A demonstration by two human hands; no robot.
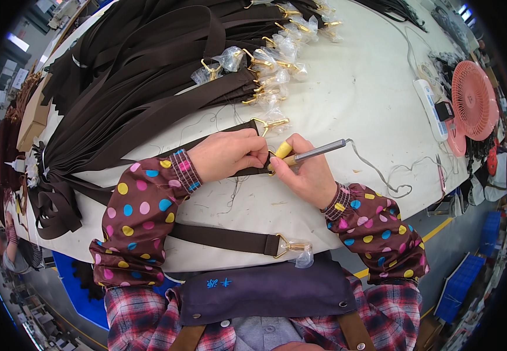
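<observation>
Presently, my left hand [230,155] pinches a dark strap [253,172] near its end, over the white table [359,111]; my right hand [307,176] grasps a corded pen-like tool [322,150], angled toward that end.

Workshop, I'd say: bundled dark straps [148,76] with gold hooks [271,124] heaped beyond my fingers [284,169] on a big pale surface [370,105]; right of them, power strip [429,105], pink fan [473,93], yellow floor line [437,230], blue crates [459,281].

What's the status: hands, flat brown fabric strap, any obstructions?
Left hand on strap. Right hand gripping grey corded pen-shaped tool near strap's end. Thin dark loose threads nearby, nothing visibly blocking.
</observation>
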